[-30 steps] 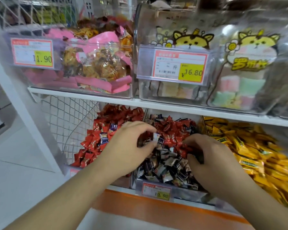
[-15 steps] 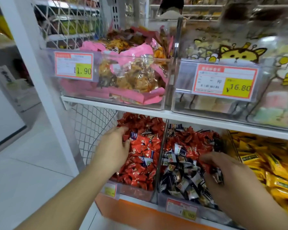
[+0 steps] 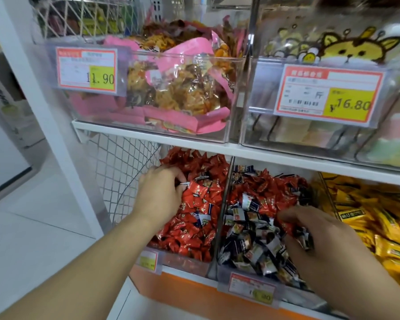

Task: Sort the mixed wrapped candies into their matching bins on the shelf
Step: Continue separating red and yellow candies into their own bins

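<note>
On the lower shelf, a clear left bin [image 3: 185, 262] holds red wrapped candies [image 3: 194, 229] with a few dark ones among them. The middle bin [image 3: 295, 294] holds red candies mixed with dark navy-and-white candies [image 3: 254, 245]. My left hand [image 3: 161, 192] is inside the left bin, fingers curled, pinching a candy wrapper at its tips. In the middle bin my right hand [image 3: 314, 245] lies on the pile, its fingers curled round a few dark candies [image 3: 304, 236].
A bin of yellow wrapped candies [image 3: 374, 218] sits to the right. Close above the hands runs the upper shelf edge [image 3: 263, 155], which carries clear bins of pink snack packs [image 3: 171, 88] and marshmallow bags [image 3: 356, 49]. White wire mesh [image 3: 123, 167] closes the left side.
My left hand has left the middle bin and reached deeper into the left red bin. My right hand has stayed in the middle bin and closed on dark candies. The view has shifted left.
</note>
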`<state>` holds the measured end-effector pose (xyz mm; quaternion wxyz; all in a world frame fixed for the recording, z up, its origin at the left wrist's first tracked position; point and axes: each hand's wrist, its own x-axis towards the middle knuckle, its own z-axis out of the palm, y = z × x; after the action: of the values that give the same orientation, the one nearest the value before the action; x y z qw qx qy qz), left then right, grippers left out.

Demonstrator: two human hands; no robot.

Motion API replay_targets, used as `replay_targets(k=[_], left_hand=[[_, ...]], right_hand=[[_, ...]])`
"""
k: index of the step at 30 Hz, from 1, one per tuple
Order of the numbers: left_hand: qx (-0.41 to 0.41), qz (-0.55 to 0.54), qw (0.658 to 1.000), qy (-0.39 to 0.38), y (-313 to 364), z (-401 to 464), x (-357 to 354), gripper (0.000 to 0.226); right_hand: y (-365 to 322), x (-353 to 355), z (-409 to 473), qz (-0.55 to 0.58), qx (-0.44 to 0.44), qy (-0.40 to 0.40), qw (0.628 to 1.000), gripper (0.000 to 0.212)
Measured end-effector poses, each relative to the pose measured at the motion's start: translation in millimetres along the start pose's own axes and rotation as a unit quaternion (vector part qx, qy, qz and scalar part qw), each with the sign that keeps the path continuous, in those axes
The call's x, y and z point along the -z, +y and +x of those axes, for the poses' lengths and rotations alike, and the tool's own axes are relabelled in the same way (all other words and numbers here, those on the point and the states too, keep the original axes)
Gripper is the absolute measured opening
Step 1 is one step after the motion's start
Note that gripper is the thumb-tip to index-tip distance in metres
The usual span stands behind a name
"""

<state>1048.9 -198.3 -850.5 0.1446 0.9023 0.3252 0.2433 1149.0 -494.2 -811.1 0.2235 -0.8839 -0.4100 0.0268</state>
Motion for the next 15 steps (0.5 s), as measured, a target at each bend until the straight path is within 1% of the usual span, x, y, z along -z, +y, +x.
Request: replay_targets(k=[3,5,8,10,12,13,15], left_hand=[[0.034,-0.058,0.998,0.016,-4,-6,14,0.013],[0.048,-0.114,0.992,0.017,3,-13,30,0.008],[0.016,-0.214,0.977,-0.003,33,-25,53,0.006],[-0.034,-0.264,0.962,-0.062,57,-36,61,0.007],[-0.082,-0.252,0.956,-0.123,75,-44,57,0.012],[-0.096,-0.235,0.958,-0.135,79,-44,51,0.015],[-0.077,-0.218,0.965,-0.122,77,-36,38,0.019]], right_hand=[[0,1,-1,-0.005,0.005,0.001,1.0,0.042],[-2,3,-2,-0.005,0.007,0.001,1.0,0.042],[-3,7,-4,-0.008,0.007,0.0,1.0,0.041],[-3,8,-5,-0.011,0.005,0.001,1.0,0.041],[-2,10,-7,-0.013,0.004,0.004,1.0,0.041],[-2,10,-8,-0.013,0.003,0.005,1.0,0.042],[-1,11,-9,-0.012,-0.001,0.01,1.0,0.043]])
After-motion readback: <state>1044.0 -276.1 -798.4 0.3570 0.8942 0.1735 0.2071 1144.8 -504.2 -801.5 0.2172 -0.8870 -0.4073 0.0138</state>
